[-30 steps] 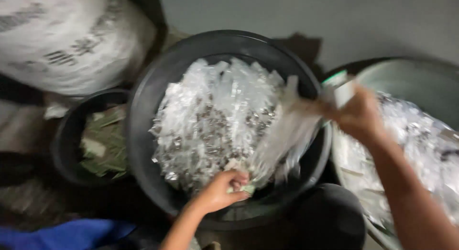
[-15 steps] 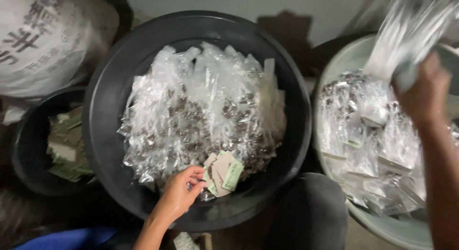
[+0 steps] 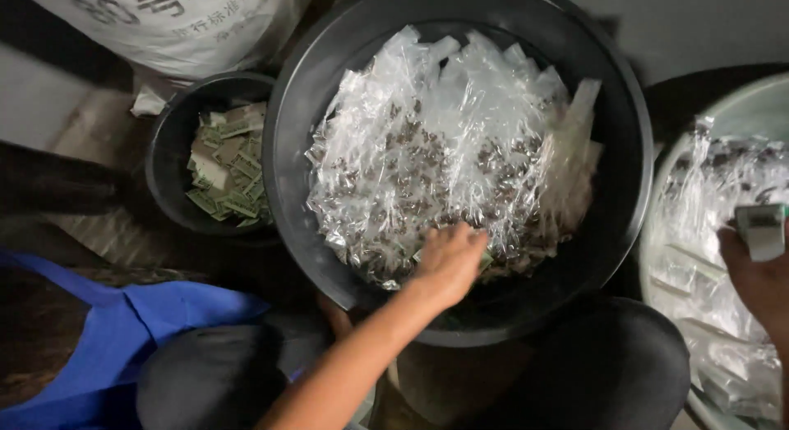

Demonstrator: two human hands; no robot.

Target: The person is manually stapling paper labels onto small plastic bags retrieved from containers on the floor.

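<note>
We are pressing our left hand (image 3: 448, 261) flat, fingers close together, on the heap of clear plastic packets (image 3: 444, 150) that is filling the big black basin (image 3: 625, 109). The packets are looking shiny and crumpled, with small dark pieces inside. Our right hand (image 3: 760, 274) is gripping a small pale roll (image 3: 762, 231) over the light basin (image 3: 748, 109) of similar packets. Green paper slips are lying in the small black bucket (image 3: 164, 150).
</note>
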